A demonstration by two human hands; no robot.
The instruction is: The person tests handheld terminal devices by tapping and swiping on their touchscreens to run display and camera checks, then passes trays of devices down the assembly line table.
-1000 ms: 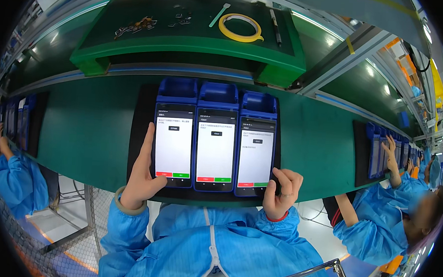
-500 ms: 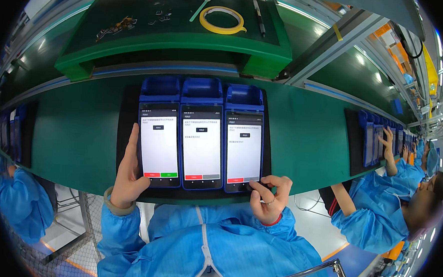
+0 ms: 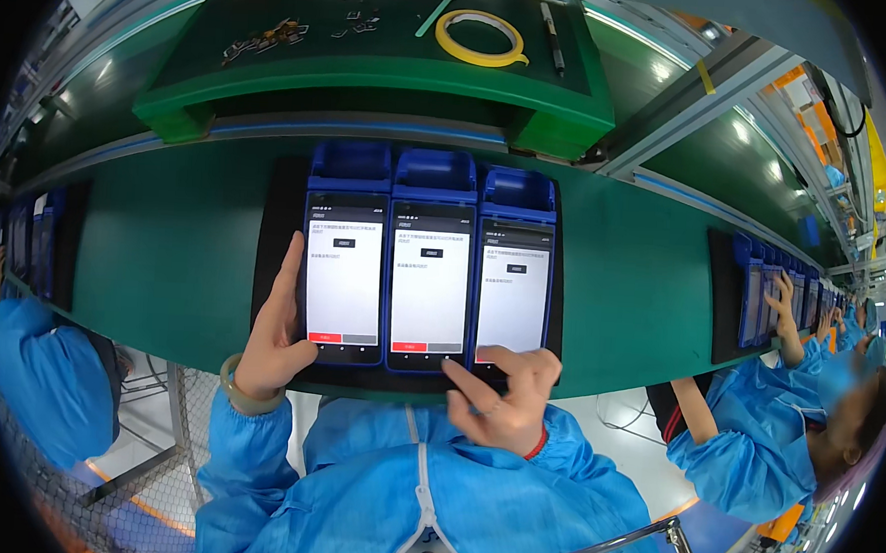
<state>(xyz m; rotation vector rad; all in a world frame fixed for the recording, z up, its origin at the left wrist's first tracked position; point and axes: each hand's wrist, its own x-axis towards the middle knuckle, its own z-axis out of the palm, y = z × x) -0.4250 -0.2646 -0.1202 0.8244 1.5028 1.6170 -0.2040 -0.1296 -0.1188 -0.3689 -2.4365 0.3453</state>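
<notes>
Three blue handheld terminals with lit touchscreens lie side by side: a left terminal [image 3: 343,291], a middle terminal [image 3: 429,301] and a right terminal [image 3: 514,290]. Each has an open blue bay at its far end and a mostly white screen. My left hand [image 3: 277,340] rests along the left terminal's left side, fingers stretched out, thumb at its lower corner. Over the right terminal's lower end is my right hand [image 3: 505,395], fingers apart and holding nothing. One fingertip reaches the middle terminal's lower right corner; whether it touches cannot be told. The right terminal's lower end is partly covered.
A black mat [image 3: 283,208] lies under the terminals on the green table [image 3: 164,252]. Beyond stands a green raised shelf [image 3: 372,98] with yellow tape [image 3: 481,38], a pen [image 3: 553,39] and small loose parts [image 3: 265,40]. Co-workers [image 3: 745,433] in blue work at both sides.
My right hand has moved left from the right terminal's lower corner toward the middle terminal. On the left terminal's screen, the green button has turned grey and a text line has appeared.
</notes>
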